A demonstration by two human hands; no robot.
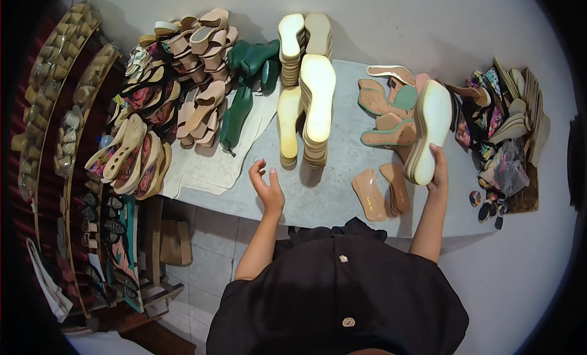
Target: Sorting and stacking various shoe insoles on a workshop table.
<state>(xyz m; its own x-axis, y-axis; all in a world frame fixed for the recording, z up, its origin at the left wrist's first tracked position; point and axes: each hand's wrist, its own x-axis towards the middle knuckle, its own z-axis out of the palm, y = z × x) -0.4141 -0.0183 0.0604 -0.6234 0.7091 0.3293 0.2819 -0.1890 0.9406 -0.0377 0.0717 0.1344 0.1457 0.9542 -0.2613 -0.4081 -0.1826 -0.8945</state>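
Note:
My right hand (438, 168) is closed round the heel end of a stack of pale cream shoe soles (435, 119) on the right side of the table. Over the table's front half, my left hand (269, 188) is empty, its fingers curled a little and apart. Beyond it, tall stacks of cream soles (317, 95) stand close together in the middle. Beside the held stack lie tan and green sole pieces (384, 104), partly hidden by one another. Tan insoles (369, 195) and brown insoles (395, 187) lie nearer to me.
Green shoe lasts (236, 116), beige sandals (202, 110) and floral wedge sandals (134, 159) crowd the table's left on a white cloth (208, 179). Floral pieces and a plastic bag (509, 168) sit at the right end. A shoe rack (67, 141) stands far left; a wall (391, 18) rises behind.

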